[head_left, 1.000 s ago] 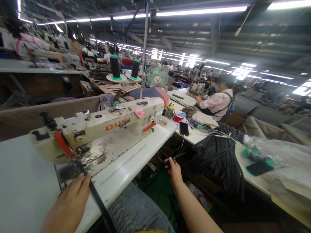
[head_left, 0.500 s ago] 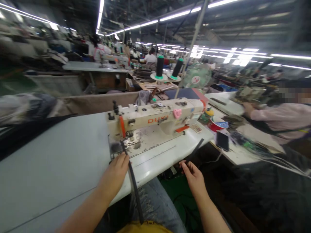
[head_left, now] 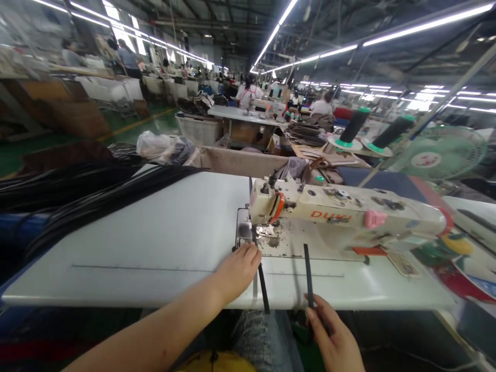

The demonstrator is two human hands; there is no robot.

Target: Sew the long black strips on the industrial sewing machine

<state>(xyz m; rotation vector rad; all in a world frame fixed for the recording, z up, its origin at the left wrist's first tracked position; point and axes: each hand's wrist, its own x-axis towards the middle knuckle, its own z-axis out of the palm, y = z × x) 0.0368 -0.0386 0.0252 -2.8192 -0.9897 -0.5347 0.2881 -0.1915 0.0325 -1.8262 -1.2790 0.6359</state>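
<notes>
A white sewing machine point(head_left: 333, 214) stands on the pale table. Just in front of its needle area, my left hand point(head_left: 242, 266) is closed on a black strip point(head_left: 264, 289), which runs under the needle area and hangs down to the table's front edge. My right hand point(head_left: 329, 325), at the front edge, pinches a second black strip point(head_left: 308, 266) between thumb and fingers. That strip's upper end points up toward the machine bed.
Long black strips point(head_left: 116, 196) lie heaped over the table's left side. Behind the machine are thread cones point(head_left: 353, 126), a green fan point(head_left: 445, 152) and a fabric-lined bin point(head_left: 240, 163). People sit at machines farther back.
The view has swung left, bringing the heap of strips into sight. My right hand's strip now stands upright over the table's front part. My left hand still holds its strip near the needle.
</notes>
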